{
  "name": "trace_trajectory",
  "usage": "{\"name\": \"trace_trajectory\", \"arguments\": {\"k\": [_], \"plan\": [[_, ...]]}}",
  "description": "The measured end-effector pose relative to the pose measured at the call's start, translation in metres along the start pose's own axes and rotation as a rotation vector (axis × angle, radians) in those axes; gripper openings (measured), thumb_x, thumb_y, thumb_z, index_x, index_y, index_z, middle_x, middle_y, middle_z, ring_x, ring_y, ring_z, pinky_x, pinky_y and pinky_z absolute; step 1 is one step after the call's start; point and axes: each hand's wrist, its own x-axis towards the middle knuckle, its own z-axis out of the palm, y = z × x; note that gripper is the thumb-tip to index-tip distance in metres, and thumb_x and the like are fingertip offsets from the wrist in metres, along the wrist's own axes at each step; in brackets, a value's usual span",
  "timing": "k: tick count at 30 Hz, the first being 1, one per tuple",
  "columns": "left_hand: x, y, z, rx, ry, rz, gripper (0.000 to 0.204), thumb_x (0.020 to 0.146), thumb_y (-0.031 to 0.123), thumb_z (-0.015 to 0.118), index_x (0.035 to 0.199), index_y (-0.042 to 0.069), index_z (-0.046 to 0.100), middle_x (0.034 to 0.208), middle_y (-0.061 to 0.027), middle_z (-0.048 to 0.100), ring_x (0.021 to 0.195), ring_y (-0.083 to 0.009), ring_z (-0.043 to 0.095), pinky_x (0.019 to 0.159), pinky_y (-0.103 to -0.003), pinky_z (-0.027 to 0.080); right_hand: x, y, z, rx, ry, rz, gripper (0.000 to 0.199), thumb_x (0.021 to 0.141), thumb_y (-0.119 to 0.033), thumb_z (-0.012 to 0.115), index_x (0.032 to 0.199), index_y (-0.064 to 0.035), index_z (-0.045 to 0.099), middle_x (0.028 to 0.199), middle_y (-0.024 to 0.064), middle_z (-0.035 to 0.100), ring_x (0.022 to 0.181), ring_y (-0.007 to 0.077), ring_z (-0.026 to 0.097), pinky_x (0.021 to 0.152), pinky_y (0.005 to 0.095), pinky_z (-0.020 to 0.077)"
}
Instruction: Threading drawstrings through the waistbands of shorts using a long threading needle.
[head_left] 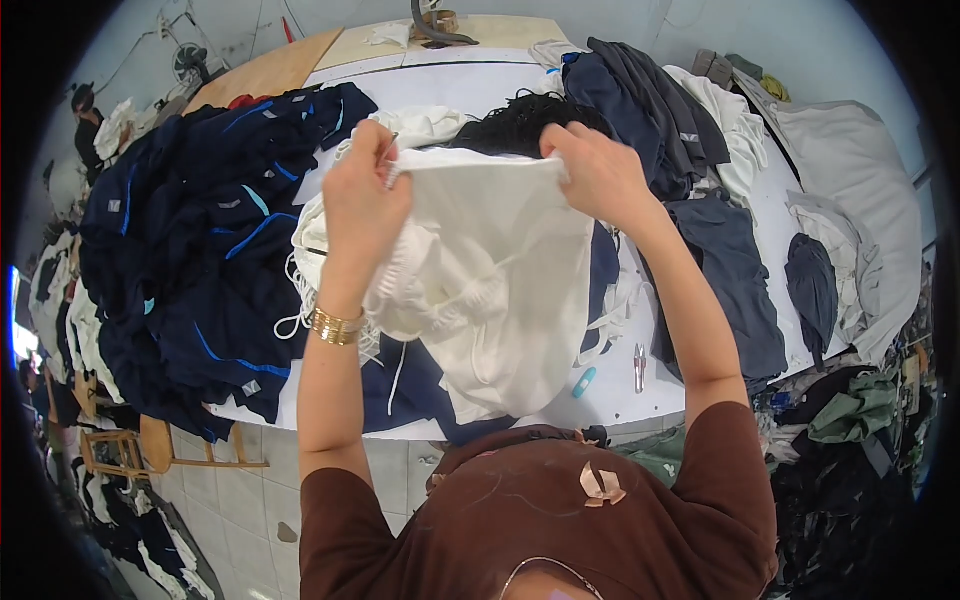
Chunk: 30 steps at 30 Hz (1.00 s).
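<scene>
A white garment (pixel 520 300) hangs stretched between my two hands above the table, its straight upper edge pulled taut. My left hand (pixel 362 195) is closed on the left end of that edge, where the cloth bunches into gathers. A thin dark point shows by its fingers, too small to name. My right hand (pixel 598 172) pinches the other end of the edge. Loose white cords (pixel 290 300) trail beside my left wrist. Underneath the garment lies navy cloth (pixel 410 385). Metal thread snips (pixel 640 368) and a small teal item (pixel 585 382) rest on the table right of the garment.
A large heap of navy garments (pixel 200 230) fills the table's left side. Black cords (pixel 525 120) lie behind my hands. Dark grey garments (pixel 725 290) and a grey cloth pile (pixel 850 160) are at the right. A wooden stool (pixel 150 445) stands at lower left.
</scene>
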Motion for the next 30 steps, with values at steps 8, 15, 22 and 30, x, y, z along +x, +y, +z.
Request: {"name": "trace_trajectory", "arguments": {"k": [8,15,22,30], "plan": [[0.018,-0.107,-0.049,0.270,0.257,-0.161,0.014,0.070,0.000,0.060,0.079,0.004,0.050,0.063,-0.0069,0.048,0.055,-0.0183,0.045,0.055,-0.030,0.042,-0.115,0.067,0.057,0.299,-0.336,0.333,0.050,0.074,-0.013,0.070,0.118,-0.0198,0.049,0.114,0.0094,0.059,0.100,0.0316,0.064,0.080,0.0415,0.0507],[0.005,-0.019,0.033,-0.194,-0.097,-0.025,0.022,0.069,0.011,0.066,0.082,0.005,0.050,0.063,-0.0049,0.044,0.056,-0.0169,0.043,0.053,-0.031,0.038,-0.059,-0.009,0.068,0.644,0.126,-0.164,0.082,0.071,-0.011,0.074,0.143,-0.0081,0.034,0.128,0.0218,0.055,0.117,0.0391,0.054,0.098,0.0402,0.0437],[0.013,-0.001,-0.027,-0.402,-0.050,0.188,0.015,0.090,0.015,0.066,0.096,0.010,0.054,0.067,0.0093,0.031,0.057,-0.0016,0.027,0.049,-0.017,0.026,0.018,0.029,0.074,0.497,0.262,0.069,0.043,0.072,0.003,0.059,0.113,-0.0095,0.066,0.102,0.0196,0.068,0.098,0.0367,0.065,0.086,0.0417,0.0520],[-0.005,-0.067,-0.143,-1.125,0.500,-0.370,0.044,0.101,0.051,0.038,0.082,0.012,0.046,0.063,0.0048,0.023,0.051,-0.0067,0.018,0.042,-0.023,0.013,-0.016,0.089,0.118,-0.031,-0.326,0.367,0.040,0.071,-0.024,0.074,0.106,-0.0062,0.068,0.104,0.0169,0.068,0.100,0.0374,0.065,0.087,0.0428,0.0510]]}}
